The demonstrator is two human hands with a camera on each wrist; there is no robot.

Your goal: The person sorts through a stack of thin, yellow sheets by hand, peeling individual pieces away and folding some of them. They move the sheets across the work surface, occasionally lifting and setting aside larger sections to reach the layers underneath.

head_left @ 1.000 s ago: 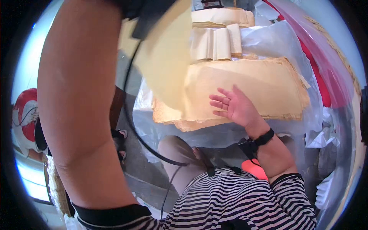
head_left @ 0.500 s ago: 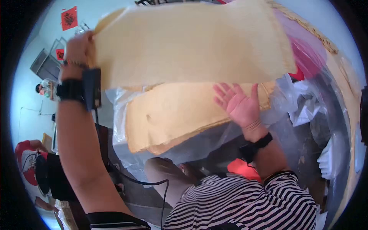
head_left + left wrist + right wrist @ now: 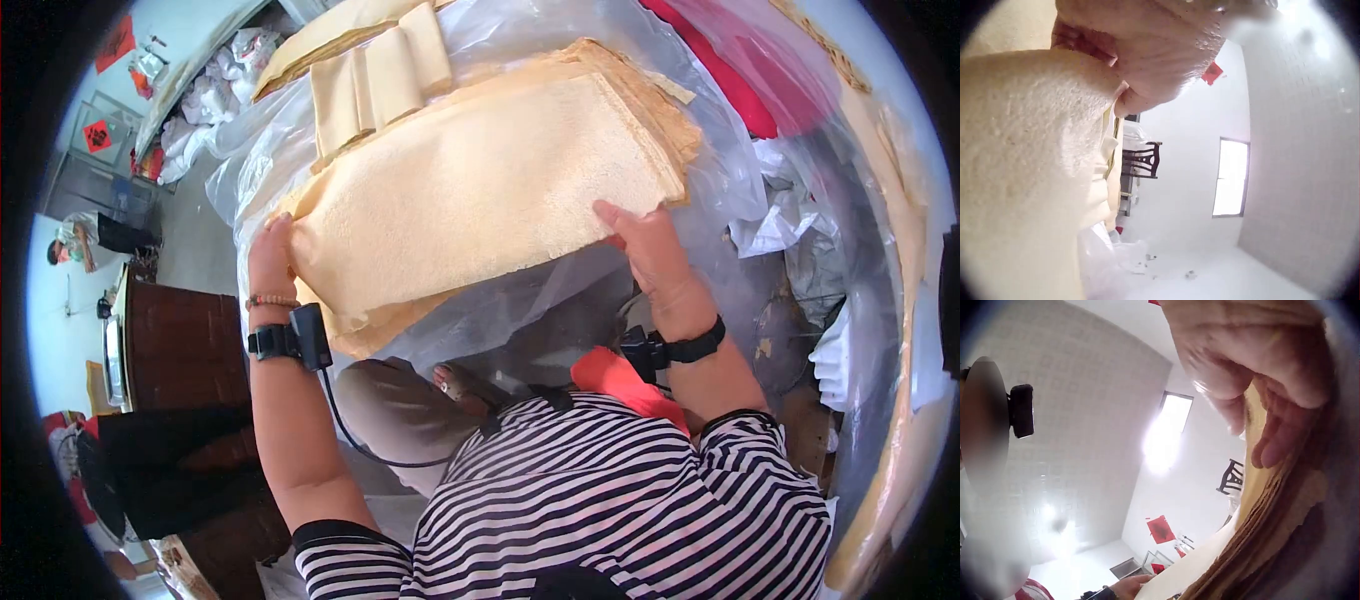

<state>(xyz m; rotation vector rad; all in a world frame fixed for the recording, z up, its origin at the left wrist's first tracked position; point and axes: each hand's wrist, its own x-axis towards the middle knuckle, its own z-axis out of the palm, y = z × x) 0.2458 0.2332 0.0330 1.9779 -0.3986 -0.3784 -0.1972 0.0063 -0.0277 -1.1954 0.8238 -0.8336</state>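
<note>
A large pale yellow sheet (image 3: pixel 470 190) lies over a stack of similar sheets with ragged edges (image 3: pixel 650 110). At its left end the left hand (image 3: pixel 272 262) grips the edge, fingers curled round it; the left wrist view shows that hand (image 3: pixel 1141 50) against the sheet's textured surface (image 3: pixel 1022 144). The right hand (image 3: pixel 655 255) pinches the near edge toward the right corner, thumb on top. In the right wrist view, the fingers of the right hand (image 3: pixel 1254 369) curl at the layered edges of the stack (image 3: pixel 1241 550).
Folded cloth-like pieces (image 3: pixel 380 80) and another pile (image 3: pixel 330 40) lie beyond the stack on clear plastic sheeting (image 3: pixel 510 30). Pink and red material (image 3: pixel 720 70) is at the right. A dark wooden cabinet (image 3: pixel 190 345) and a distant person (image 3: pixel 90 240) are at the left.
The raised sheet has come down onto the stack. The left hand has lowered with it, and the right hand has gone from open palm to pinching the near edge.
</note>
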